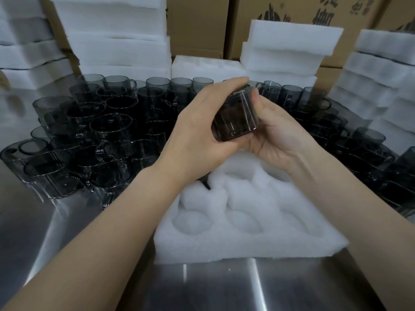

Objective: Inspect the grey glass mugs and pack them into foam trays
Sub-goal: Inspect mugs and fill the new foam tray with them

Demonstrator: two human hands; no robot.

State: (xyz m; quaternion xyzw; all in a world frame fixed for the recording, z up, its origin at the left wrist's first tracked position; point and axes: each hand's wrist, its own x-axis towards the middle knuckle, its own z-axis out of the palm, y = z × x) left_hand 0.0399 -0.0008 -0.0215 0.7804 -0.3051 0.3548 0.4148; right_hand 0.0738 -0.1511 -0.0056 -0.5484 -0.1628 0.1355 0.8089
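A grey glass mug is gripped between both hands — left hand curled over it, right hand cupping it — above the foam tray on the desk. It is best turned slowly, rim and wall checked, before being seated in a pocket.

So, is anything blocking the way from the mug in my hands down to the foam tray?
Nothing visible. The mug, gripped by the left hand and right hand, hangs above the foam tray, whose visible pockets lie empty.
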